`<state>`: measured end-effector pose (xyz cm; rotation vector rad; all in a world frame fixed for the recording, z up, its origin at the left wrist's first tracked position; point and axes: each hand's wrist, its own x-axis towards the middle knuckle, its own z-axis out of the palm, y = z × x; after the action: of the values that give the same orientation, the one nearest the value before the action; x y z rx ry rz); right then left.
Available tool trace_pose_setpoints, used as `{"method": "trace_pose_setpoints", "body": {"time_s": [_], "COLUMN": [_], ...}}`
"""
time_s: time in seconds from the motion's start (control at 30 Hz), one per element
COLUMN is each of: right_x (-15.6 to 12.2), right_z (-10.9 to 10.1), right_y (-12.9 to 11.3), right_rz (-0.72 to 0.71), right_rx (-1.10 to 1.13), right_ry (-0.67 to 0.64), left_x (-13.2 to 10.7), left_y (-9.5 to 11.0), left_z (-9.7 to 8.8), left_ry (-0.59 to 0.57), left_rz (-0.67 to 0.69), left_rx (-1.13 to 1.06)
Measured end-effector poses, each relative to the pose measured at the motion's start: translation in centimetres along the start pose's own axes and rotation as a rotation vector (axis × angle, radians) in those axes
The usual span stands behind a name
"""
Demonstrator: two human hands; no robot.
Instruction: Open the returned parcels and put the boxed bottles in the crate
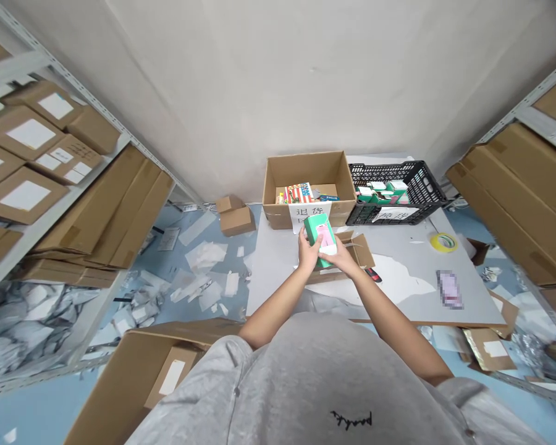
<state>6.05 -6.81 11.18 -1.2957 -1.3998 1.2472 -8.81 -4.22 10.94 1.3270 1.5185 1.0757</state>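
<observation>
Holding a green, pink-panelled rectangular cardboard carton [322, 230] between half-curled fingers, the left hand [307, 253] and right hand [341, 256] could dent its sides by squeezing too hard.

Parcel stockroom with packing corner shown. 2 metal racks [23, 63] filled with stored cartons [31, 133], several labelled, folded cardboard [97, 216] and plastic-wrapped bundles [21, 315]. Work table [273, 278] set by pale wall [269, 74]; tape roll [445, 250], black crate [361, 214] and open carton [275, 217] placed on it, carton's sheet [310, 211] marked 退货 ("returns"). Blue floor [37, 408] strewn with paper scraps [206, 254].
</observation>
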Motion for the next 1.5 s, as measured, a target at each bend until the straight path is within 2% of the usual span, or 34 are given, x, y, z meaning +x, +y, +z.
{"method": "trace_pose_setpoints", "body": {"time_s": [0.07, 0.17, 0.3, 0.37, 0.47, 0.53, 0.6, 0.7, 0.77, 0.8, 0.87, 0.93, 1.0, 1.1, 1.2, 1.33, 1.4, 1.5], "right_x": [-0.4, -1.0, -1.5, -1.4, -1.1, -0.9, -0.8, -1.1, -1.3, -1.4, -1.5, -1.5, -1.5, -1.7, -1.7, -1.5, -1.3, -1.0], "right_z": [-0.1, -0.3, -0.5, -0.7, -1.2, -1.3, -1.1, -0.2, 0.6, 1.0, 1.4, 1.3, 0.7, -0.3, -0.2, 0.9, 1.0, 0.2], "right_y": [0.0, 0.1, 0.1, 0.1, 0.0, -0.1, -0.2, -0.3, -0.4, -0.5, -0.6, -0.6, -0.6, -0.7, -0.8, -0.6, -0.3, 0.0], "right_rz": [0.018, 0.038, 0.029, 0.032, 0.026, 0.034, 0.049, 0.029, -0.013, -0.030, -0.036, -0.011, 0.013, 0.020, -0.020, -0.028, 0.004, 0.014], "right_rx": [-0.085, -0.178, -0.128, -0.028, 0.098, 0.130, 0.105, -0.009, -0.081, -0.101, -0.097, -0.018, 0.087, 0.139, 0.045, -0.126, -0.110, 0.129], "right_ry": [0.038, 0.059, 0.089, 0.070, -0.017, -0.066, -0.067, -0.035, -0.016, 0.002, 0.064, 0.094, 0.062, -0.023, -0.027, 0.188, 0.249, 0.179], "left_x": [-0.4, -0.8, -0.3, 0.3, 1.3, 1.5, 1.3, 0.3, -0.3, -0.5, -0.6, -0.2, 0.4, 0.9, 0.5, -0.7, -0.7, 0.3], "left_y": [0.2, 0.7, 1.3, 1.3, 1.0, 0.6, 0.3, 0.3, 0.4, 0.5, 0.6, 0.5, 0.2, -0.3, -0.4, 0.6, 1.3, 1.9], "left_z": [-0.4, -1.4, -2.6, -2.9, -2.7, -2.3, -1.8, -1.3, -1.2, -1.1, -1.2, -1.4, -1.6, -2.0, -1.9, -1.8, -2.3, -3.7], "left_ry": [0.022, -0.015, -0.094, -0.179, -0.341, -0.379, -0.297, -0.058, 0.049, 0.068, 0.038, -0.048, -0.153, -0.280, -0.220, -0.056, -0.072, -0.197], "left_rz": [-0.014, 0.047, 0.116, 0.137, 0.158, 0.116, 0.027, -0.112, -0.139, -0.125, -0.054, 0.024, 0.053, 0.018, 0.021, 0.065, 0.095, 0.192], "left_rx": [0.012, 0.070, 0.146, 0.078, -0.170, -0.293, -0.273, -0.011, 0.166, 0.213, 0.194, 0.067, -0.086, -0.222, -0.184, 0.012, 0.073, 0.012]}}
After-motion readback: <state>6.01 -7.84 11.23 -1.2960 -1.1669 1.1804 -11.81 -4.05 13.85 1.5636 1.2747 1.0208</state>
